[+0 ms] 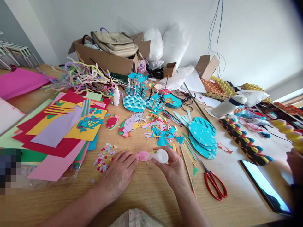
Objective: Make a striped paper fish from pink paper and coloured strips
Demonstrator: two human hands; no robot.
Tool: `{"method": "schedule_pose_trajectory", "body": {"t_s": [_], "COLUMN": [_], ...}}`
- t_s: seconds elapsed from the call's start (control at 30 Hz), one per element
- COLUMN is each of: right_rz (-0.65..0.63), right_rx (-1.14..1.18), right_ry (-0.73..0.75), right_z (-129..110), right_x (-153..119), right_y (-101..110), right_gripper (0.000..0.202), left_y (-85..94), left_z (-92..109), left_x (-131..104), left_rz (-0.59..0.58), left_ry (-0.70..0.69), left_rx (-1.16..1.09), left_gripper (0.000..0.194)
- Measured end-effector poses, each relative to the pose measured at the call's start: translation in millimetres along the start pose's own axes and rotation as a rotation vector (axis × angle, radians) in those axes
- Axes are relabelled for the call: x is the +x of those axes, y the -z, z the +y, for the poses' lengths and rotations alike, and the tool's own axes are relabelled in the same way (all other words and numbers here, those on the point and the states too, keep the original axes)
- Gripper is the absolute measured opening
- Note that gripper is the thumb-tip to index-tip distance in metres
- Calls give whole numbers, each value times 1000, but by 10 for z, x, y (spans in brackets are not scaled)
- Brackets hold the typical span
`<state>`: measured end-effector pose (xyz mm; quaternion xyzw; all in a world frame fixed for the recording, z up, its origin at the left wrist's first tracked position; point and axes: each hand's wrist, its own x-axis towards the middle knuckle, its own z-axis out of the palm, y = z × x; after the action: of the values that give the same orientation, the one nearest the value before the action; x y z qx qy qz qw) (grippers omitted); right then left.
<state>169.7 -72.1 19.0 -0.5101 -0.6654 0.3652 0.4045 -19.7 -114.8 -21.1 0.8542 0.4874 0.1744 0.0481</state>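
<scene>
My right hand (172, 167) grips a small white glue bottle (160, 155) tipped sideways, its nozzle pointing left at a pink paper fish (142, 156) lying on the wooden table (146, 192). My left hand (118, 173) rests palm down on the table, its fingertips touching the pink fish's left edge. Small coloured paper dots (104, 156) lie scattered just left of that hand.
Red-handled scissors (214, 183) and a wooden stick (188, 171) lie right of my right hand. Turquoise paper discs (203, 135), paper scraps (163, 129), coloured paper sheets (59, 129), another glue bottle (116, 96), pipe cleaners (82, 75), boxes and a tablet (265, 186) surround. Another person's hand (294, 164) is at the far right.
</scene>
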Motion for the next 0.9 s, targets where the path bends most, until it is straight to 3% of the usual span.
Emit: {"method": "schedule_pose_trajectory", "body": {"t_s": [0.17,0.7,0.9], "right_rz": [-51,8,-18], "right_rx": [-8,62,73], "right_ry": [13,-63,-4], "right_z": [-12,55,30], "right_x": [-15,123,155], "right_y": [-32,-61,-115], "right_gripper": [16,21,18], "left_y": [-12,-29,-12], "left_z": [-8,-4,2], "left_x": [1,-2,10], "left_rz": [17,13,18], "left_ry": [-18,6,-5], "left_rx": [6,-16,-12], "left_gripper": [32,37,33]}}
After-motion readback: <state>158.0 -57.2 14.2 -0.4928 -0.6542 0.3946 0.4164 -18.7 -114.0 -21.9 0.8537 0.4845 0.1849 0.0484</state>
